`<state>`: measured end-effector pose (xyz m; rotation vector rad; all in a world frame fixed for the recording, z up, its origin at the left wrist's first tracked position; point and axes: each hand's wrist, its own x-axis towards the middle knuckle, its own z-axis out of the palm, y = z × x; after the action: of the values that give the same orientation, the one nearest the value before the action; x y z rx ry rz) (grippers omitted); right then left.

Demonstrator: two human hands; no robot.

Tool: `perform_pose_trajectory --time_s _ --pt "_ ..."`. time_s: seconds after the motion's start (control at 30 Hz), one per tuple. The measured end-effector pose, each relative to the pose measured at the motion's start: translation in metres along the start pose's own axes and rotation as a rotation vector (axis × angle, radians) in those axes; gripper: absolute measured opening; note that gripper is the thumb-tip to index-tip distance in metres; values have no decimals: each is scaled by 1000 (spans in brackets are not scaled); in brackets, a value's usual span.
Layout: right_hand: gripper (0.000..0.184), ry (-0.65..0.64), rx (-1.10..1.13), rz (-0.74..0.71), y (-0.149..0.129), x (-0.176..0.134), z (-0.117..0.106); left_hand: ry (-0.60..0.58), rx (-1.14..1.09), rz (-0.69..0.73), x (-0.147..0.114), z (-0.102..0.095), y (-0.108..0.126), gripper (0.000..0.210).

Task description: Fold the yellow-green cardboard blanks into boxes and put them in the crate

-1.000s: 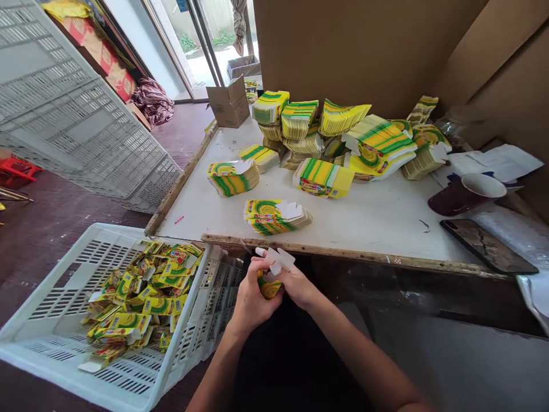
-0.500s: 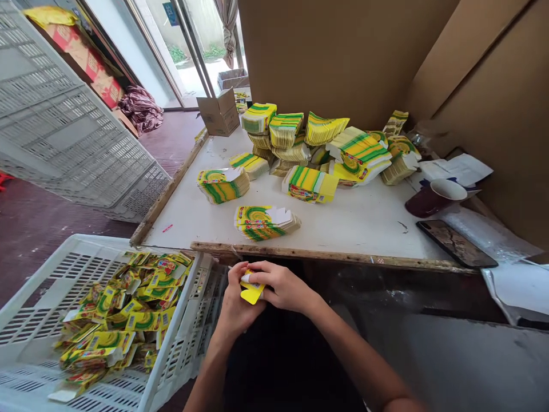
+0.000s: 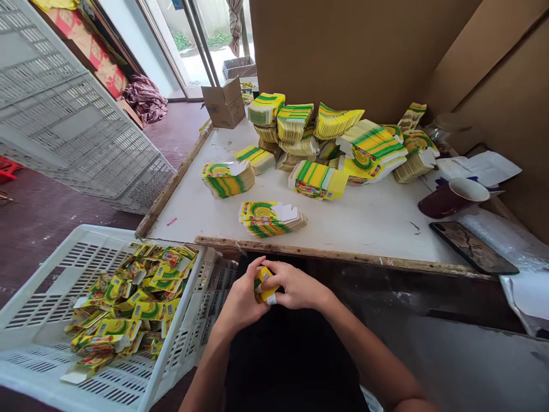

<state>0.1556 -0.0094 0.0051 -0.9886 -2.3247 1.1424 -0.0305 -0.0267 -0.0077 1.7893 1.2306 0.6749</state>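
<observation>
The person's left hand (image 3: 242,297) and right hand (image 3: 295,286) share a narrow grip, fingers closed around a small yellow carton (image 3: 265,274) held just off the front edge of the surface (image 3: 369,217), over the person's lap. Fingers hide much of it, so whether its flaps are tucked cannot be told. Pressing too hard could crease the thin card or crush a corner; a loosened grip could drop it, since nothing but the lap seems to lie beneath. A careless forearm might knock the folded stack (image 3: 266,218) near the front edge, and the heaped cartons (image 3: 124,312) in the white crate (image 3: 178,309), beyond the front-left corner, could get dented if pressed down
</observation>
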Motion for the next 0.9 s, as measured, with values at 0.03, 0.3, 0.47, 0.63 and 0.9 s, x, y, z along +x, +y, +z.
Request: perform_pose_trajectory --time_s 0.03,0.3,0.47,0.63,0.9 --pt "28 27 22 30 1 0 3 13 19 -3 0 -1 -1 79" --pt "40 175 390 -5 8 6 22 70 34 7 1 -1 -2 77" --pt "53 342 370 -55 12 15 34 172 106 28 -2 -11 -13 67" --pt "36 657 161 47 29 34 -1 758 345 -188 -21 -67 -41 58" --pt "39 566 -355 398 44 85 -45 874 178 -257 -29 -69 -55 71"
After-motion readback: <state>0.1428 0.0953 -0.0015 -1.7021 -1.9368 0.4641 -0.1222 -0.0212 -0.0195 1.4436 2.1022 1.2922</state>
